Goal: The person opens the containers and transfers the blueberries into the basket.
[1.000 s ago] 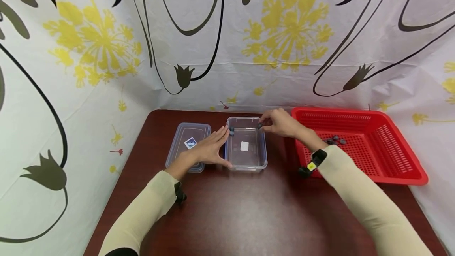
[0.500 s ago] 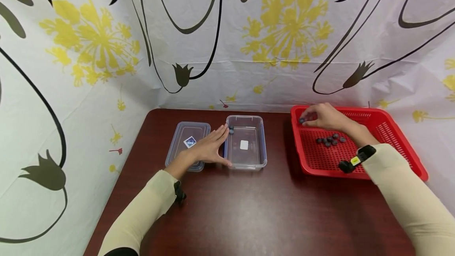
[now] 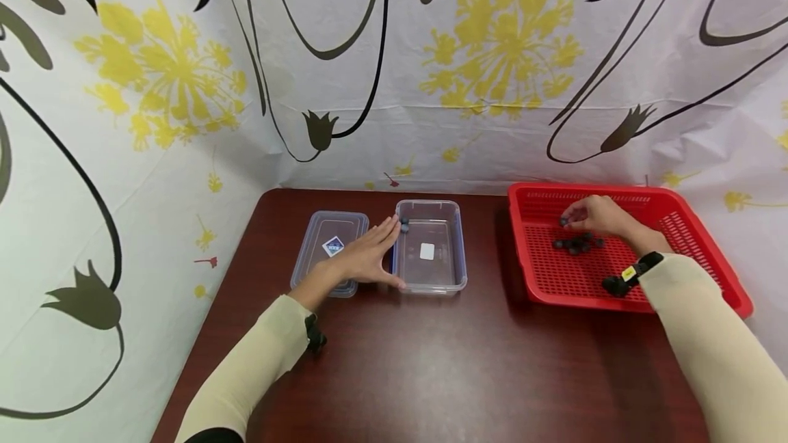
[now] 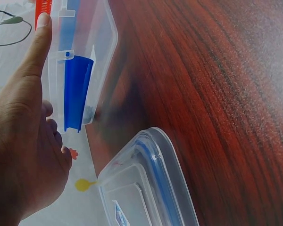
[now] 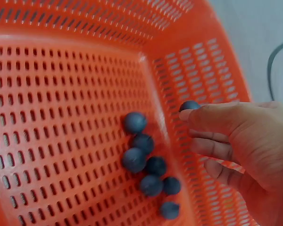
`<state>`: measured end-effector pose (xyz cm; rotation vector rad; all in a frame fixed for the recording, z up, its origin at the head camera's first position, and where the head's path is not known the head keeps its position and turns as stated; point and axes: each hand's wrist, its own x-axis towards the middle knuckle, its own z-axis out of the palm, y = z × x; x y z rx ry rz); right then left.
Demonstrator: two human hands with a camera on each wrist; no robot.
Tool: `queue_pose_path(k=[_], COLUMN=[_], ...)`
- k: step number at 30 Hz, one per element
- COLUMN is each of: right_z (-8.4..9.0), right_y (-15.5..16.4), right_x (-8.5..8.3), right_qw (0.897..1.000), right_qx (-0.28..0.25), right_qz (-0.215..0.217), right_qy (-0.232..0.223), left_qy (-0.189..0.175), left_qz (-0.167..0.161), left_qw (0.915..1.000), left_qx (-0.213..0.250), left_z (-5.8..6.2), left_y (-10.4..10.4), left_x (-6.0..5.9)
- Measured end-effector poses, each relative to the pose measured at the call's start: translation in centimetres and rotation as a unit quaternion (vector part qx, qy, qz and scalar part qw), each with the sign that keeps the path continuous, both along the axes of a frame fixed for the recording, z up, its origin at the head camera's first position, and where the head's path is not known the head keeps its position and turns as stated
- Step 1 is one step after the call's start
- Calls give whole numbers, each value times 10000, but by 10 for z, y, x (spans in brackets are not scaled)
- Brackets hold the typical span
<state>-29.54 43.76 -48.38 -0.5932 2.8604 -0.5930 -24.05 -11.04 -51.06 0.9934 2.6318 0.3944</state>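
Observation:
My left hand (image 3: 368, 257) rests with straight fingers along the left rim of a clear plastic box (image 3: 431, 286), which has blue side clips. In the box's back left corner lie a couple of blueberries (image 3: 404, 227), partly covered by my fingertips in the head view. Over the red basket, my right hand (image 3: 606, 216) pinches one blueberry (image 5: 189, 106) between thumb and fingers. Below it, several loose blueberries (image 5: 134, 160) are clustered on the floor of the perforated basket (image 3: 554, 286).
A clear lid (image 3: 314, 241) with a blue-and-white label lies left of the box, partly under my left forearm. The dark wooden table (image 3: 431, 361) extends toward me. A patterned cloth (image 3: 394, 74) hangs behind the table and along its left side.
From the box's right rim, my right hand has moved right, carrying the blueberry over the basket's left edge and inside above the other berries. My left hand has stayed on the box.

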Motion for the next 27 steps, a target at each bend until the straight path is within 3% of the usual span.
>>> queue_pose_path(k=[8,16,22,27], right_z=[-13,-8,15,38], right_y=[14,14,-9,-48], right_x=[3,6,5,4], right_qw=[9990,9991,9967,9857], right_qx=[128,23,-85,-251], right_qz=[-349,-422,-34,495], right_qy=[-240,-14,803,1591], left_qy=[5,7,51,71], left_qz=[-60,-80,-40,-34], left_qw=[10000,10000,10000,10000], left_qx=[20,13,-3,-34], left_z=[1,2,2,-1], left_y=[3,3,2,0], left_x=[-1,0,0,-1])
